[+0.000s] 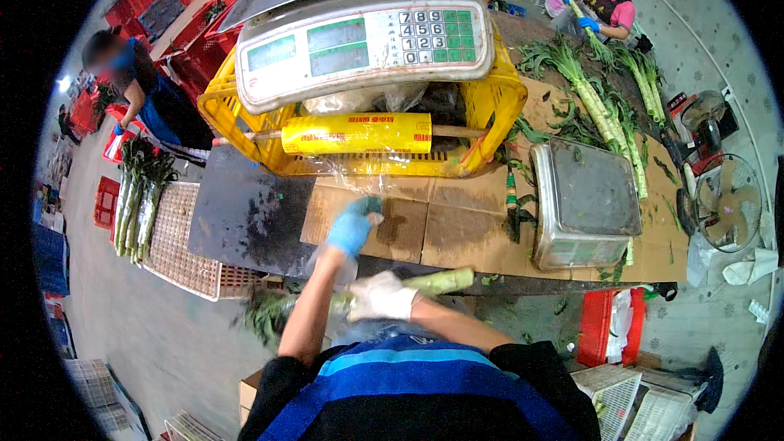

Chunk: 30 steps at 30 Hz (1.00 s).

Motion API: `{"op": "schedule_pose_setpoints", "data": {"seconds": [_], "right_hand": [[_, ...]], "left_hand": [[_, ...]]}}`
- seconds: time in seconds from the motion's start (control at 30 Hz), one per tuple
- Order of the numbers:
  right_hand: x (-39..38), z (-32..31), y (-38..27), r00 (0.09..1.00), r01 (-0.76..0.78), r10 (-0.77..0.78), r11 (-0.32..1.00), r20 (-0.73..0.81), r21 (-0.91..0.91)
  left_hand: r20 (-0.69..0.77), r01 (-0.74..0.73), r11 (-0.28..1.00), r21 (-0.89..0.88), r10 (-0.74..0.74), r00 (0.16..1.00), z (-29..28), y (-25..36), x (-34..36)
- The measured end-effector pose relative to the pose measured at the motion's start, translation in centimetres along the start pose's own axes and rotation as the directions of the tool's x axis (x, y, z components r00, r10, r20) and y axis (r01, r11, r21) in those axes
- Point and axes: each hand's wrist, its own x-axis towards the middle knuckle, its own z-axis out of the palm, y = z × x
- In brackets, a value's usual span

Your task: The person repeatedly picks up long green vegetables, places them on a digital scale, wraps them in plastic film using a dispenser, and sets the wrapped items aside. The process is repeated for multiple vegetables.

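My left hand [353, 227], in a blue glove, reaches over the cardboard with its fingers curled. Clear plastic film [359, 176] runs from the yellow roll [356, 132] down toward those fingers; motion blur and glare hide part of it. My right hand [380, 297], in a white glove, is closed round a celtuce stalk [447, 281] held level close to my body. Its bare pale green stem points right. Its dark leaves [268, 315] hang out to the left, beyond my left forearm.
A scale [367, 49] tops the yellow crate [506, 106] ahead. Right of it are a smaller scale [590, 196], a knife [513, 204], celtuce stalks [600, 106] and a fan [727, 202]. Bundled celtuce [139, 204] rests by a white crate [181, 229]. Co-workers stand far left and far right.
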Motion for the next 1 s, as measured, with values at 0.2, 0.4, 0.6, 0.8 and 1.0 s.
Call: {"op": "schedule_pose_setpoints", "data": {"seconds": [0.2,0.4,0.6,0.8,1.0], "right_hand": [[-3.2,-9.1,2.7,0.984,-0.057,0.091,0.975,-0.154,0.214],[-2.3,-11.2,4.7,0.977,0.211,-0.203,0.844,-0.069,0.494],[-2.6,-8.7,1.4,0.75,0.142,0.041,0.965,-0.66,0.221],[-6.1,-3.6,5.0,0.684,-0.119,0.157,0.988,-0.712,0.103],[-3.1,-5.8,1.1,0.861,-0.084,0.319,0.858,-0.397,0.506]], "left_hand": [[0.523,0.409,0.848,-0.337,-0.192,0.831,-9.4,4.5,-12.4],[-0.181,-0.202,0.679,-0.706,0.103,0.978,-6.7,11.6,-8.4],[-0.407,-0.326,0.638,-0.698,0.022,0.913,-4.8,10.8,-6.4],[-0.431,-0.236,0.711,-0.663,-0.105,0.896,-5.7,9.0,-7.3],[-0.481,-0.241,0.667,-0.705,-0.2,0.854,-5.0,4.9,-9.0]]}}
